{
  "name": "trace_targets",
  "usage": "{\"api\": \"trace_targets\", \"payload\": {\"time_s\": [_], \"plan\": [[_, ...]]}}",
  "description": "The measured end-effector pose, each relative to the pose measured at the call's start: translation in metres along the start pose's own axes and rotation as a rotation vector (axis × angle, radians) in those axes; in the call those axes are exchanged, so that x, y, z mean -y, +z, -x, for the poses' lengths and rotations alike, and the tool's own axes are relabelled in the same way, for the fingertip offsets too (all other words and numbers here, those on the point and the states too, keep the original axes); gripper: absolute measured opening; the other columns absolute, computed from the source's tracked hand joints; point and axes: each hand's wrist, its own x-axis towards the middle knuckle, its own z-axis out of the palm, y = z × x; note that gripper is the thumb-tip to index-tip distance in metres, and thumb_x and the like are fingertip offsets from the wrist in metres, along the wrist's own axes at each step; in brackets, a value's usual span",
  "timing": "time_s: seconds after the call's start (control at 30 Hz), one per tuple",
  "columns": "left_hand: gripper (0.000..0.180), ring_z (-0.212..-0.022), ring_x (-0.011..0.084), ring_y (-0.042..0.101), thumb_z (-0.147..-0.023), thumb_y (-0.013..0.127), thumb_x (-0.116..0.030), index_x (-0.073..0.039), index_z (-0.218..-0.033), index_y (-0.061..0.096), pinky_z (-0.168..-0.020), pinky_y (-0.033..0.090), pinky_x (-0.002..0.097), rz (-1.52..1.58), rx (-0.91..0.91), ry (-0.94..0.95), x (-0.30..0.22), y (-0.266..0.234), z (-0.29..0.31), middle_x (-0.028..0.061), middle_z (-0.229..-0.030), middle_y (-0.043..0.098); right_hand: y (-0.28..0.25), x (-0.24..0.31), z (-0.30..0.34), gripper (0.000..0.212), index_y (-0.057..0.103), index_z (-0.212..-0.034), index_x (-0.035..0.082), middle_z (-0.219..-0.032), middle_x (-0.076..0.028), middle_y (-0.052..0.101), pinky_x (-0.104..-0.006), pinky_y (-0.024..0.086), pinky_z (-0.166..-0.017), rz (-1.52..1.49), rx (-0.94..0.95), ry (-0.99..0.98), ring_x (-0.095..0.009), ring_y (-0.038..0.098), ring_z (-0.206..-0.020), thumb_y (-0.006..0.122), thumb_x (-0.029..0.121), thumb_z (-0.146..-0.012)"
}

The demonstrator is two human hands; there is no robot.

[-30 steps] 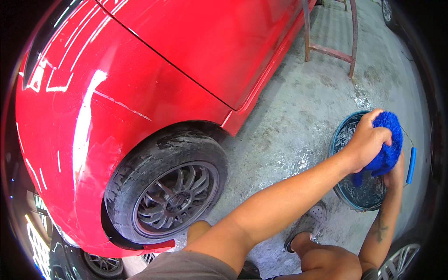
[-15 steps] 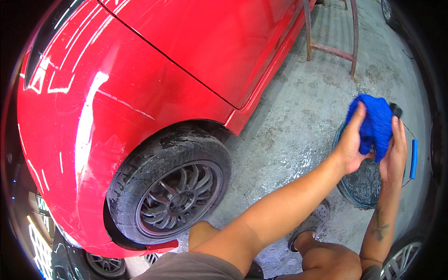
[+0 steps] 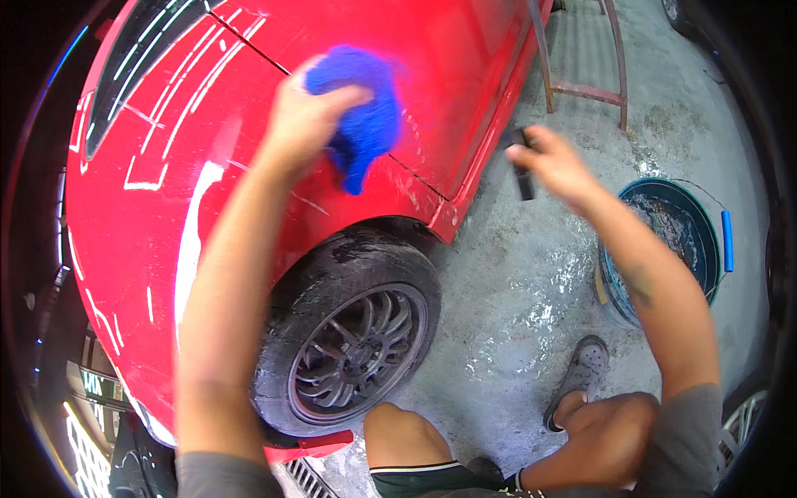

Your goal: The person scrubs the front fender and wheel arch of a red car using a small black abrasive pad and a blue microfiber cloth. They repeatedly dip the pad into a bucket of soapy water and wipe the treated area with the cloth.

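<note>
My left hand (image 3: 300, 120) grips a bunched blue cloth (image 3: 369, 104) and holds it over the red car panel (image 3: 124, 249), above the wheel arch. The motion blurs both a little; whether the cloth touches the paint I cannot tell. Out to the right, over the floor between car and bucket, my right hand (image 3: 560, 170) is closed around a narrow black block (image 3: 524, 170), held upright and apart from the car. A pale scratch-like line marks the panel near the cloth.
Below the panel sits a dusty tyre (image 3: 332, 257) with a dark multi-spoke wheel (image 3: 361, 353). A dark teal bucket (image 3: 714, 236) of water with a blue handle grip (image 3: 728, 241) stands right. A rusty metal stand (image 3: 585, 94) is beyond. The concrete floor (image 3: 506, 290) is wet.
Both hands were together above the bucket around the blue cloth. My left hand has swung left with the cloth to the car panel; my right hand has moved left with the black block.
</note>
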Motion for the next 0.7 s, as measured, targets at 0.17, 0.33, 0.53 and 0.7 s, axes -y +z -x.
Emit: {"api": "trace_targets", "payload": {"time_s": [0.17,0.33,0.53,0.7], "plan": [[0.044,-0.12,0.0335,0.071,-0.081,0.085,-0.008,-0.008,-0.124,0.075,-0.105,0.056,0.0431,-1.163,0.084,0.697,-0.073,-0.124,0.011,0.0148,-0.127,0.072,0.185,-0.136,-0.029,0.043,0.069,-0.126,0.004,-0.105,-0.014,0.078,-0.0447,0.058,-0.09,-0.247,-0.429,0.256,-0.027,0.075,-0.097,0.086,0.026,-0.092],[0.036,-0.142,0.0381,0.059,-0.098,0.076,-0.012,-0.012,-0.134,0.072,-0.116,0.051,0.05,-1.423,0.1,0.61,-0.085,-0.207,0.038,0.0148,-0.152,0.06,0.322,-0.143,0.028,0.038,0.07,-0.117,-0.001,-0.105,-0.014,0.077,-0.0427,0.056,-0.09,-0.507,-0.644,0.407,-0.027,0.074,-0.098,0.082,0.029,-0.097],[0.052,-0.144,0.0371,0.058,-0.095,0.083,-0.025,-0.015,-0.143,0.067,-0.117,0.051,0.049,-1.521,0.029,0.703,-0.069,-0.221,0.037,0.0155,-0.156,0.058,0.312,-0.119,0.006,0.047,0.068,-0.116,-0.001,-0.107,-0.02,0.076,-0.0457,0.055,-0.094,-0.458,-0.738,0.439,-0.034,0.074,-0.103,0.082,0.04,-0.096],[0.054,-0.149,0.0364,0.054,-0.1,0.078,-0.029,-0.013,-0.148,0.062,-0.123,0.045,0.051,-1.554,0.014,0.695,-0.059,-0.234,0.035,0.0172,-0.158,0.057,0.327,-0.107,0.0,0.052,0.062,-0.117,-0.001,-0.111,-0.024,0.074,-0.0504,0.053,-0.098,-0.451,-0.783,0.434,-0.043,0.072,-0.107,0.08,0.042,-0.096]]}}
